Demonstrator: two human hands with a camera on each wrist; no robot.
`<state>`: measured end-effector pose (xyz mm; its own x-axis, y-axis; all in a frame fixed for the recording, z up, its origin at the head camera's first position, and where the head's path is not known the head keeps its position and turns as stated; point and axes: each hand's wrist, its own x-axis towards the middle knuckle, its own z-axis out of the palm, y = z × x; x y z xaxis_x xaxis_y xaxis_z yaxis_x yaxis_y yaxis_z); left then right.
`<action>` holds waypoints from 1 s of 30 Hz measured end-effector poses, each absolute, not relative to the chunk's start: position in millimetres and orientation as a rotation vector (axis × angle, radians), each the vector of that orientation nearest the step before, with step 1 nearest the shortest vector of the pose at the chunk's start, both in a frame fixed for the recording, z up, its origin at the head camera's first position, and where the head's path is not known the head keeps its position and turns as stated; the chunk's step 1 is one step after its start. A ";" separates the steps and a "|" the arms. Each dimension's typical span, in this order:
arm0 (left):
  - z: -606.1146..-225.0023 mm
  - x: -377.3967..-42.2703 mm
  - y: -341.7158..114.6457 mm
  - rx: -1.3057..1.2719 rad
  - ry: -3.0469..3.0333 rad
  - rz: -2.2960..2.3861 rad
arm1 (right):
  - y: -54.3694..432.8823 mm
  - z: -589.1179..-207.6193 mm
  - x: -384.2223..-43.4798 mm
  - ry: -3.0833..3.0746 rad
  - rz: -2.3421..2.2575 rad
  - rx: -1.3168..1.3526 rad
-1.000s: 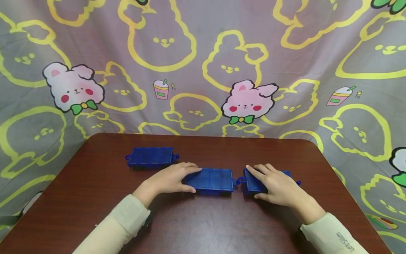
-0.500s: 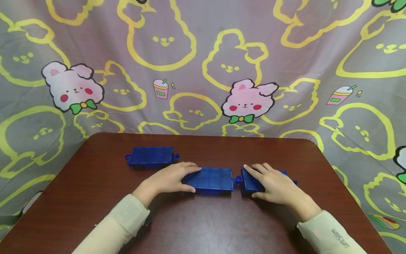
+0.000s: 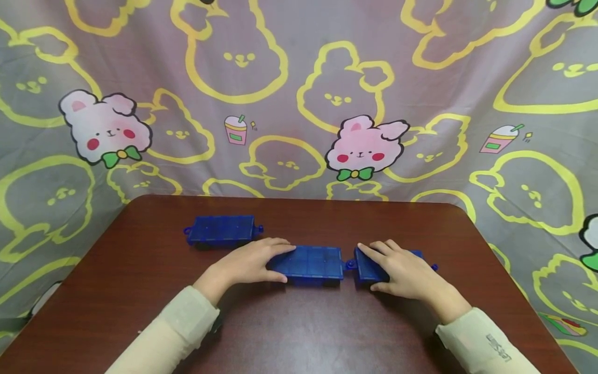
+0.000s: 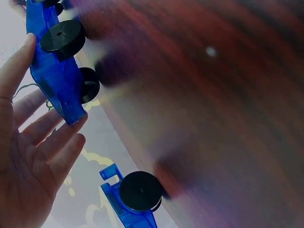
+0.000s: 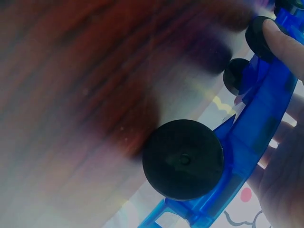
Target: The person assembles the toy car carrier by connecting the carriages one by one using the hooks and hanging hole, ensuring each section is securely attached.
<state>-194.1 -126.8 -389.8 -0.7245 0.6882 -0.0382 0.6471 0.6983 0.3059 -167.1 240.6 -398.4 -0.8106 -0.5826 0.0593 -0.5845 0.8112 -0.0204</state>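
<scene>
In the head view my left hand (image 3: 245, 265) holds the left end of a translucent blue toy train car (image 3: 314, 262), thumb at the near side and fingers at the far side. To the right, my right hand (image 3: 407, 271) grips a second blue toy car (image 3: 369, 266) across its top and hides much of it. A ring and peg coupling (image 3: 350, 265) meets between the two cars, which stand in line. Black wheels (image 4: 63, 40) show under the left car in the left wrist view; a large black wheel (image 5: 183, 159) is under the right car in the right wrist view.
A third blue toy car (image 3: 222, 228) stands farther back on the left, apart from the others, with a coupling at each end. The brown table (image 3: 299, 327) ends at a patterned cloth (image 3: 289, 119) behind it.
My right hand and its car have shifted slightly left, so the gap between the two cars has narrowed and their coupling ends overlap. My left hand stays put.
</scene>
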 end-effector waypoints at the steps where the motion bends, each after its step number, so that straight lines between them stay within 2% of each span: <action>1: -389.4 -194.1 -127.0 1.093 2.756 0.413 | 240.3 -398.4 -167.4 -2.945 0.057 0.947; 16: -388.1 -191.6 -132.9 1.072 2.743 0.447 | 239.8 -399.3 -167.7 -2.955 0.097 0.949; 30: -375.4 -191.9 -171.5 0.973 2.829 0.508 | 218.5 -387.8 -172.1 -2.966 0.327 1.003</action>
